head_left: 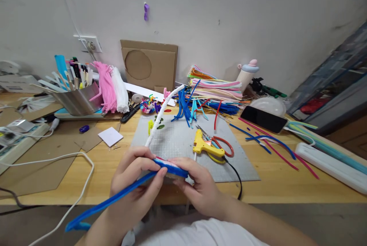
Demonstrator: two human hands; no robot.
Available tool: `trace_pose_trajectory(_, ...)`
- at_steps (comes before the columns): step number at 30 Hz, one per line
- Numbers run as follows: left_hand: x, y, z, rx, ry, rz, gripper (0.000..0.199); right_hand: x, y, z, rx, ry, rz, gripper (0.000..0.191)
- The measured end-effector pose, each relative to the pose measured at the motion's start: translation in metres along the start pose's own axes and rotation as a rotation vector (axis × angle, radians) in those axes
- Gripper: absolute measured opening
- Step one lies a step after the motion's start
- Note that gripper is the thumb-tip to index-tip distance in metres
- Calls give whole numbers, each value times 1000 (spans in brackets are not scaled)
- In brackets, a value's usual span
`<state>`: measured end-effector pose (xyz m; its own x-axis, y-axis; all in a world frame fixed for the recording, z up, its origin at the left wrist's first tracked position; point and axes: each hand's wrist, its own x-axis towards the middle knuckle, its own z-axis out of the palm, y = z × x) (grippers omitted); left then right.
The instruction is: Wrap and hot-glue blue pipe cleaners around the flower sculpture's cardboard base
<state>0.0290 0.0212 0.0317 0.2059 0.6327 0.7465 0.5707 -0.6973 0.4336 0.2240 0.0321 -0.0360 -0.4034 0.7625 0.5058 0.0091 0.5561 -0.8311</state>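
Note:
Both hands meet above the table's front edge around a small piece edged with blue pipe cleaner (174, 169). My left hand (134, 181) pinches its left end between thumb and fingers. A long blue tail (111, 200) of pipe cleaner runs from there down to the lower left, bent at its end. My right hand (200, 184) grips the right end of the piece. Bits of white and red show along its top; its underside is mostly hidden. A white fuzzy stem (160, 118) rises from behind my left fingers, leaning right.
A yellow glue gun (205, 144) and orange-handled scissors (225, 146) lie on the grey cutting mat (241, 169). Behind are pipe cleaner bundles (218, 89) and a cardboard panel (163, 62). A metal holder (77, 98) stands left; a phone (263, 119) lies right. A white cable (88, 173) crosses the left side.

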Motion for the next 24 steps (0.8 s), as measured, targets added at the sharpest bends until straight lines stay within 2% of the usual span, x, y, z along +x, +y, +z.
trace_pose_trajectory(4, -1, -8, 3, -20, -45, 1, 18, 2, 6, 6, 11, 35, -34, 46)
trace_pose_trajectory(6, -4, -10, 9, 46, -27, -34, 21, 2, 7, 7, 7, 33, -40, 45)
trace_pose_trajectory(9, -11, -8, 22, 208, 74, -181, 47, 2, 7, 7, 1, 40, -48, 41)
trace_pose_trajectory(12, -19, -5, 33, 211, 157, -298, 69, 2, 6, 5, -2, 55, -44, 39)
trace_pose_trajectory(18, -26, -1, 37, 138, 110, -315, 61, -1, 8, 4, 14, 39, -61, 45)
trace_pose_trajectory(24, -26, 3, 41, 137, 183, -356, 55, -1, 9, 2, 4, -18, -47, 43)
